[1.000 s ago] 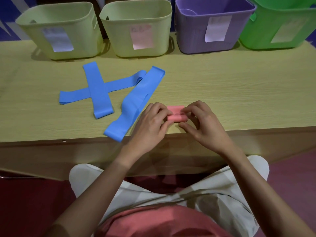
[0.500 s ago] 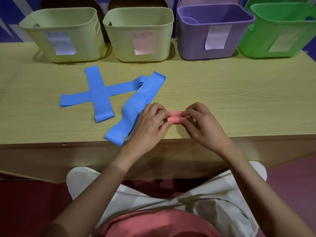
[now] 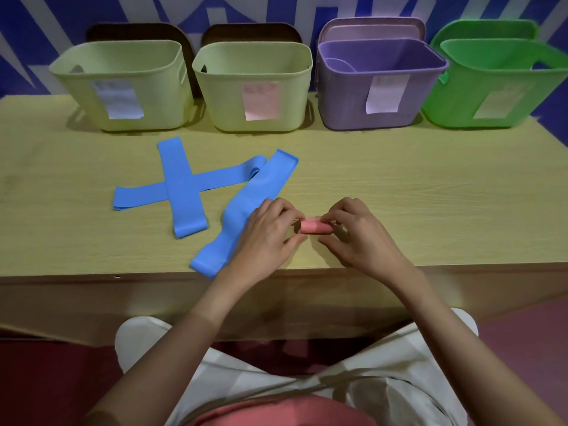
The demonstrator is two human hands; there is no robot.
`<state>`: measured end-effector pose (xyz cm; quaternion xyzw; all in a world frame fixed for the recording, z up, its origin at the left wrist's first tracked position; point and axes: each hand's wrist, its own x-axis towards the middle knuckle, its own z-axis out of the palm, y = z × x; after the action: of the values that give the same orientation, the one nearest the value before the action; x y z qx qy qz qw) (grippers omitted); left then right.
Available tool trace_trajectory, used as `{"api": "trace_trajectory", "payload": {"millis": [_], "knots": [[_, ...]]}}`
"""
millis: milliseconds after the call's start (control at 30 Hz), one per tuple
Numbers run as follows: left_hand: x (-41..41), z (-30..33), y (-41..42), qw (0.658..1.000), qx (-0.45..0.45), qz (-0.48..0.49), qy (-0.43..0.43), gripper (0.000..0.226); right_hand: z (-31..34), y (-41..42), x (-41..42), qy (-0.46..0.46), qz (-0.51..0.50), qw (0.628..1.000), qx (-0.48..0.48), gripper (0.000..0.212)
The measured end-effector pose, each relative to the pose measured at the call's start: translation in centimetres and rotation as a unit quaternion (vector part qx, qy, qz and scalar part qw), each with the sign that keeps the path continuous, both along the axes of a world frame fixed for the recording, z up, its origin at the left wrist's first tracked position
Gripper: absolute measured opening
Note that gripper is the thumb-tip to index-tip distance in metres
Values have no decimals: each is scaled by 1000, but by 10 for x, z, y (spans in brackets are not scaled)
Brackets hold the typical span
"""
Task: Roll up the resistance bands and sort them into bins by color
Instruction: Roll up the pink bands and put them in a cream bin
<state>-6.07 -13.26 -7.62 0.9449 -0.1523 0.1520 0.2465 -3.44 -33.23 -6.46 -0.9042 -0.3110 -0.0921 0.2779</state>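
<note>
Wooden table (image 3: 399, 186) bears bins (image 3: 252, 87), blue bands (image 3: 184, 182).

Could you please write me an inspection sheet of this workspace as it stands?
Surface: wooden table, bins along its far edge.
Job's things: pink band nearly rolled, held between both hands; three blue bands lie flat, two crossed, one partly under the left hand. Two pale green bins, a purple bin and a green bin, each with a paper label.
Clutter: nothing seen.
Grips: left hand and right hand each pinch one end of the roll.
Cables: nothing seen.
Surroundings: blue and white wall, lids behind the bins, red floor.
</note>
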Motion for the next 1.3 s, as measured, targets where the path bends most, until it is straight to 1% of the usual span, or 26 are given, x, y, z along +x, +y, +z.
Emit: {"api": "trace_trajectory", "payload": {"millis": [133, 333, 467, 600, 700, 833, 900, 967, 1000, 1067, 1133, 1167, 1233, 1300], "knots": [[3, 1, 2, 1000, 9, -3, 11, 27, -1, 1, 7, -3, -4, 1000, -9, 24], [9, 4, 2, 999, 2, -12, 32, 32, -2, 4, 16, 24, -11, 1000, -2, 20], [16, 6, 1, 999, -8, -21, 33, 31, 1, 4, 22, 70, -2, 998, 8, 19], [22, 12, 2, 1000, -22, -16, 11, 28, 8, 5, 27, 131, 2, 991, 32, 17], [25, 19, 7, 999, -34, -20, -2, 25, 19, 8, 30, 181, 24, 981, 63, 16], [27, 35, 19, 997, -57, -41, -27, 27, 39, 16, 38, 262, 73, 954, 124, 13], [31, 44, 27, 996, -60, -49, -42, 24, 48, 22, 46, 285, 75, 943, 156, 12], [37, 52, 34, 995, -83, -32, -50, 29, 57, 30, 55, 298, 60, 927, 219, 14], [41, 57, 37, 992, -109, -19, -56, 30, 62, 35, 59, 305, 49, 914, 262, 16], [48, 70, 40, 981, -186, 8, -59, 22, 74, 45, 67, 323, 40, 881, 344, 20], [57, 83, 43, 961, -270, 47, -36, 13, 84, 55, 75, 348, 61, 843, 405, 23], [62, 89, 44, 949, -308, 61, -19, 13, 89, 60, 79, 359, 75, 827, 427, 24], [74, 101, 47, 930, -361, 72, 3, 15, 98, 71, 88, 365, 87, 806, 458, 27], [86, 113, 51, 916, -395, 67, 12, 8, 108, 83, 102, 359, 81, 797, 479, 31]]}}
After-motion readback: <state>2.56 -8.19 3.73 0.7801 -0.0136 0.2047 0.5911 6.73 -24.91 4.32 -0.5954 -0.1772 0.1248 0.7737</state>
